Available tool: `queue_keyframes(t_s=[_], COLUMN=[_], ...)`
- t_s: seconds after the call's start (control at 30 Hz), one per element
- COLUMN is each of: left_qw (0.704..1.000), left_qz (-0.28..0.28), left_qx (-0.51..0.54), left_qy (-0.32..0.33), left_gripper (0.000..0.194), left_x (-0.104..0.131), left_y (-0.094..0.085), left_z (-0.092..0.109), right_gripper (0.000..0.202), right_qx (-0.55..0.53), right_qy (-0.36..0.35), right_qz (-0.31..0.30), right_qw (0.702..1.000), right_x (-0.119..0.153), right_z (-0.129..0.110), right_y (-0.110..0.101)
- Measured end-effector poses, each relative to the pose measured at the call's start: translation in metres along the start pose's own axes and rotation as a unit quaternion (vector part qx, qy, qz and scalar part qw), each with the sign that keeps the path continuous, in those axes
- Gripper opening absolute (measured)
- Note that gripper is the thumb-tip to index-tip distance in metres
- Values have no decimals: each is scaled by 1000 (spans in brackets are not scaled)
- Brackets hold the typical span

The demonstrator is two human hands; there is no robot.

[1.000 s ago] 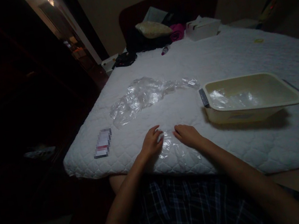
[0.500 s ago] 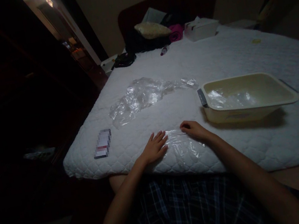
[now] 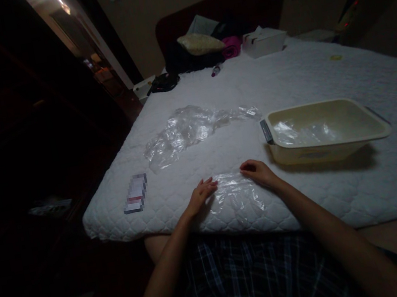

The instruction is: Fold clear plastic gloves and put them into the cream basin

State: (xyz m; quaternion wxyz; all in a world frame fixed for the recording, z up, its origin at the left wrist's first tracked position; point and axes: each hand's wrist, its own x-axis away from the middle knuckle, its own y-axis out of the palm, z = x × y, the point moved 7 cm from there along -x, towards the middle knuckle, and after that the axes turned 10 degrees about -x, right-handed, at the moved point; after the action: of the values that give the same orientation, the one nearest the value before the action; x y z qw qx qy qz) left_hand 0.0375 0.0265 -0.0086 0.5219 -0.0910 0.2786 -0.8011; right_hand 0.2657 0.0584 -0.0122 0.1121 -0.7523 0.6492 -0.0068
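Note:
A clear plastic bag (image 3: 235,193) lies on the white quilted bed in front of me. My left hand (image 3: 201,196) is at the bag's left edge, its fingers slightly bent and apart, with nothing gripped. My right hand (image 3: 260,173) pinches the bag's upper right corner between thumb and fingers. A larger heap of crumpled clear plastic (image 3: 190,127) spreads out farther up the bed. To the right stands a cream tub (image 3: 328,146) with grey handles and more clear plastic inside.
A phone-like object (image 3: 135,194), blurred out, lies near the bed's left edge. Toward the headboard are a cushion (image 3: 200,44), a pink roll (image 3: 231,47), a white box (image 3: 264,41) and a small bottle (image 3: 216,70).
My left hand has lifted from lying flat with spread fingers, and its fingers are now more bent. The bag's left part has spread out more. My right hand has hardly moved.

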Motion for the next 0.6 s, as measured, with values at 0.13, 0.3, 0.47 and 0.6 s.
queue_keyframes(t_s=[0.13,0.3,0.47,0.6], left_qw=[999,997,994,989], left_qz=[13,56,68,136], left_qx=[-16,33,71,33], left_qy=[-31,-38,-44,-52], left_gripper=[28,25,22,19], left_x=[-1,-1,-1,1], left_y=[2,-6,-12,-18], left_z=[2,2,8,10], right_gripper=[25,32,41,38], right_qx=[-10,7,54,121], right_qy=[-19,52,97,89], right_qz=[62,23,-90,-107], right_qw=[998,998,990,983], right_x=[0,-1,5,8], right_z=[-8,-6,-3,-5], right_y=[-15,-27,-23,-18])
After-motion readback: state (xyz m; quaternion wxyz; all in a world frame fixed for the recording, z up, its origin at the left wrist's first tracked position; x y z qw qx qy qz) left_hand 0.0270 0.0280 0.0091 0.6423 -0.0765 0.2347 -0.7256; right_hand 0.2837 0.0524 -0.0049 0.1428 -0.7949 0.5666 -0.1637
